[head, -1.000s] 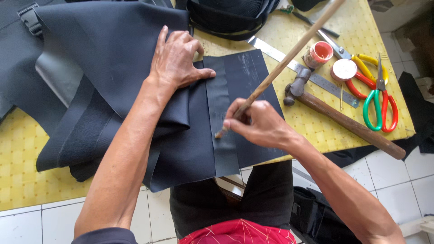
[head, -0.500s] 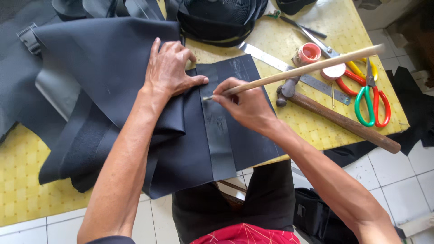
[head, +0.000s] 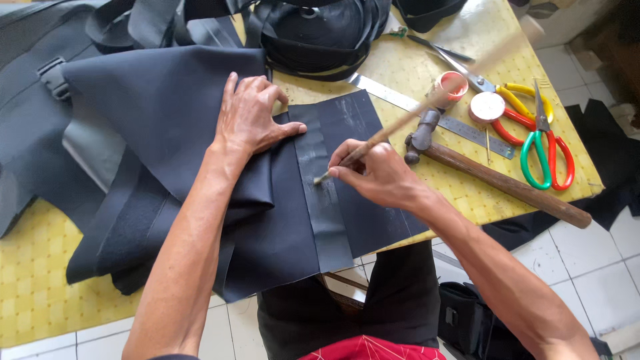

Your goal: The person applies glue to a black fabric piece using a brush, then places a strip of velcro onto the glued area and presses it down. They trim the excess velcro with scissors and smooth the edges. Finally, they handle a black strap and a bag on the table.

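Note:
My left hand lies flat, fingers spread, pressing a folded black fabric piece down on the yellow table. My right hand grips a long thin wooden-handled brush, its tip touching a shiny wet strip that runs down a flat black panel. The brush handle slants up to the right and is motion-blurred at its far end.
A hammer with a wooden handle lies right of the panel. Beyond it are a metal ruler, a small open glue tin, its lid, several scissors. Black bags and straps are piled at the back.
My right hand has swept the brush back down the strip towards me after reaching higher up it half a second ago. My left hand stays pressed on the folded fabric.

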